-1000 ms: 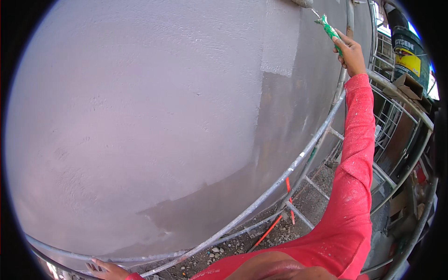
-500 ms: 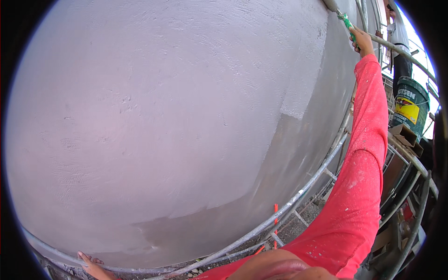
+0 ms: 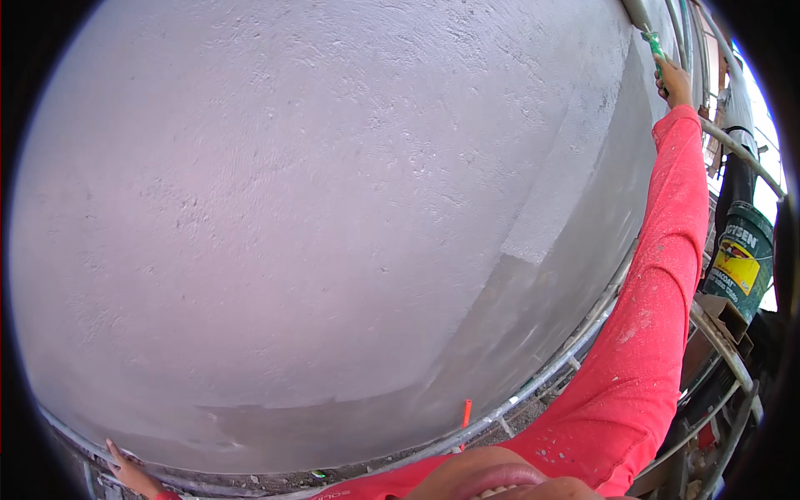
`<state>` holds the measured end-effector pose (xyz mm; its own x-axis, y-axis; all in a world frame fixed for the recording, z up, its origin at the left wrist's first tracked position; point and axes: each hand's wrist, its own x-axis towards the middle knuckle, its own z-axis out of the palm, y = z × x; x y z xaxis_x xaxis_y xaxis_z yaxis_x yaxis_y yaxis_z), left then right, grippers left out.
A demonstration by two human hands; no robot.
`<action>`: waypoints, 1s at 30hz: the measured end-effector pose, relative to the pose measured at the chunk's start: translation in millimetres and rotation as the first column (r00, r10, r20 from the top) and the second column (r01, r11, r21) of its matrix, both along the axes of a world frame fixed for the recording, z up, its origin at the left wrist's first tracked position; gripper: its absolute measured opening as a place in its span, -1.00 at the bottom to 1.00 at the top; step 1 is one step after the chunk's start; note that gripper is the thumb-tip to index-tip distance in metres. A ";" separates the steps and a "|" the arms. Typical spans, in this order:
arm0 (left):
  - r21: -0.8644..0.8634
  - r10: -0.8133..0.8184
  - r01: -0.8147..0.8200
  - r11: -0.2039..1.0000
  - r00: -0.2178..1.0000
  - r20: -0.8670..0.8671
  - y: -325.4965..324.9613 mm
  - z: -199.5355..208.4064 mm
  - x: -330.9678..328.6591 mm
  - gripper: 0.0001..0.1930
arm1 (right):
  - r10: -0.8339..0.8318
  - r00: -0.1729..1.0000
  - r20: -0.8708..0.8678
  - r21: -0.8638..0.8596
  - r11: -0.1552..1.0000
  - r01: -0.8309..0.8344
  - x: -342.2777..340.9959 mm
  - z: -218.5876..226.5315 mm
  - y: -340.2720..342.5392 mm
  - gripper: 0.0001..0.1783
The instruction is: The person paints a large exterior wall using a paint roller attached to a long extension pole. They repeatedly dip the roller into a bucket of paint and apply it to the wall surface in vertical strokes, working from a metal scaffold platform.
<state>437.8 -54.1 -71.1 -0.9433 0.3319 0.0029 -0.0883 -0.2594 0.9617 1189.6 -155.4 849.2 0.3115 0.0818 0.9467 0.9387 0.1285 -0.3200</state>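
Observation:
In my right hand (image 3: 673,82), high at the upper right, the fingers are closed round the green handle of a paint roller (image 3: 654,43). Its pale cylinder (image 3: 637,13) lies against the wall at the picture's top edge and is partly cut off. The grey wall (image 3: 317,208) has a wet-looking, lighter coat over most of it, with darker areas along the bottom and right. At the lower left, my left hand (image 3: 133,475) rests at a metal scaffold rail (image 3: 96,450), a finger stretched out towards the wall.
Scaffold tubes (image 3: 725,354) curve along the right side. A dark green bucket (image 3: 740,258) with a yellow label stands there, beside a rectangular tube end (image 3: 723,317). Behind it is another person (image 3: 737,125), partly visible. An orange pipe (image 3: 467,412) rises near the wall's foot.
My right hand and the roller appear farther right and slightly lower in the picture. The view has shifted and tilted, and my left hand now appears closer to the left edge.

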 end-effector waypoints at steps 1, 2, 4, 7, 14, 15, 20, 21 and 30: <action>-0.006 0.007 -0.007 1.000 0.999 0.038 4.0 -10.6 -7.8 -0.62 | -0.005 1.000 0.010 -0.007 1.000 0.005 2.3 -5.4 -4.9 -0.50; -0.015 0.003 -0.002 1.000 0.998 0.069 12.0 -28.3 -18.6 -0.62 | -0.008 0.999 0.035 -0.031 0.999 0.009 8.9 -19.1 -11.1 -0.49; 0.018 -0.023 0.021 1.000 0.989 0.148 8.4 -28.6 -23.2 -0.62 | -0.002 0.999 0.048 -0.063 0.998 0.005 13.0 -54.0 -18.8 -0.51; 0.135 -0.135 0.104 0.985 0.961 0.243 -1.8 18.8 14.4 -0.62 | -0.017 0.998 0.059 -0.082 0.996 0.022 7.1 -130.3 -34.7 -0.49; 0.306 -0.335 0.255 0.917 0.909 0.246 -15.2 54.5 33.1 -0.64 | -0.072 0.997 0.020 -0.163 0.984 0.074 -25.6 -286.7 -78.1 -0.47; 0.310 -0.351 0.264 0.913 0.896 0.271 -19.3 55.9 34.0 -0.62 | -0.077 0.997 0.013 -0.185 0.980 0.078 -33.0 -308.3 -80.2 -0.47; 0.322 -0.389 0.306 0.896 0.890 0.239 -28.5 73.5 39.6 -0.56 | -0.081 0.996 -0.030 -0.283 0.957 0.070 -24.3 -415.1 -97.5 -0.48; 0.325 -0.396 0.313 0.893 0.888 0.233 -29.9 71.6 39.5 -0.56 | -0.121 0.992 0.022 -0.304 0.945 0.122 -25.1 -432.3 -102.7 -0.48; 0.334 -0.451 0.375 0.865 0.872 0.189 -27.3 65.5 38.7 -0.59 | -0.124 0.987 0.098 -0.540 0.827 0.157 -33.3 -561.4 -156.0 -0.48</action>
